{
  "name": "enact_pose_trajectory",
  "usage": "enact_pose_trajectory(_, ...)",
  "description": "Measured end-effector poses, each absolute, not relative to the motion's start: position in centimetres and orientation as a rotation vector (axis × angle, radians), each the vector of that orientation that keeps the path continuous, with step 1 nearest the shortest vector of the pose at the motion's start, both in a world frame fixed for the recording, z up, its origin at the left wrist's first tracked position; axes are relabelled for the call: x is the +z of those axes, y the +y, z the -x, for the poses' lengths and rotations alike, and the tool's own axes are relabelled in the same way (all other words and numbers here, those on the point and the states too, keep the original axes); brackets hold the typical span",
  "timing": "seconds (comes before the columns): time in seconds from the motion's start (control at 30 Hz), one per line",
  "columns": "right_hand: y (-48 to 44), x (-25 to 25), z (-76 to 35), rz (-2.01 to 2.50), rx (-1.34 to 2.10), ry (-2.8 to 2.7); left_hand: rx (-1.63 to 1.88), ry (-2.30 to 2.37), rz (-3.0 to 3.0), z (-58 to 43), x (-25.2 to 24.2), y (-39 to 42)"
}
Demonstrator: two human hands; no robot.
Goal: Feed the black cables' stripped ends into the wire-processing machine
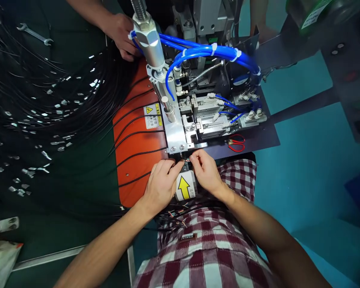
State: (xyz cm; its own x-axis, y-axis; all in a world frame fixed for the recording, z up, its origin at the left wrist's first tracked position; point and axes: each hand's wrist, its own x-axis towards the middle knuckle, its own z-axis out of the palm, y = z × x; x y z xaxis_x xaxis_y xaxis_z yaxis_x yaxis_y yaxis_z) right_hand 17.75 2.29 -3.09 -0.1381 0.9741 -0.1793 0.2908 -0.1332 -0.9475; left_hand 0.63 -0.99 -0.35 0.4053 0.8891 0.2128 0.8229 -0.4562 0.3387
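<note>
My left hand (161,182) and my right hand (205,172) meet at the front edge of a small pneumatic machine (198,120). Both pinch the end of a thin black cable (184,161) with small coloured wires at its tip, held at the machine's slot. Between my hands sits a white label with a yellow arrow (185,187). Several black cables (137,134) lie across an orange plate (133,168) to the left. Cut wire ends (176,212) lie on my checked shirt.
A big bundle of black cables with metal tips (41,112) covers the green table at left. Another person's hand (121,34) rests at the top. A spanner (35,34) lies at the far left. Red snips (236,143) sit right of the machine. Blue air hoses (210,52) arch above.
</note>
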Motion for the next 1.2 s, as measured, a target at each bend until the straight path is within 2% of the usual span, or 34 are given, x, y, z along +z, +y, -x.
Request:
enact_pose_trajectory(0.2, 2.7, -3.4, -17.7, 1.320, 1.786, -1.096, 0.536, 1.525, -2.462, -0.6, -0.4, -1.1)
enact_pose_trajectory(0.6, 2.1, -3.6, -17.6, 1.365, 1.532, -1.255, 0.459, 1.542, -2.440, -1.0, 0.3, -0.9)
enact_pose_trajectory(0.8, 2.7, -3.6, -17.6, 1.216, 1.840, -0.988, 0.435, 1.587, -2.411, -1.8, -0.3, -0.7)
enact_pose_trajectory(0.97, 2.9, -3.6, -17.8, 1.219, 1.808, -1.023, 0.680, 1.556, -2.223, -0.8, -0.2, -1.7)
enact_pose_trajectory(1.2, 3.1, -4.1, -17.9, 1.190, 1.762, -1.060, 0.449, 1.964, -2.096, 1.0, -0.1, -7.0)
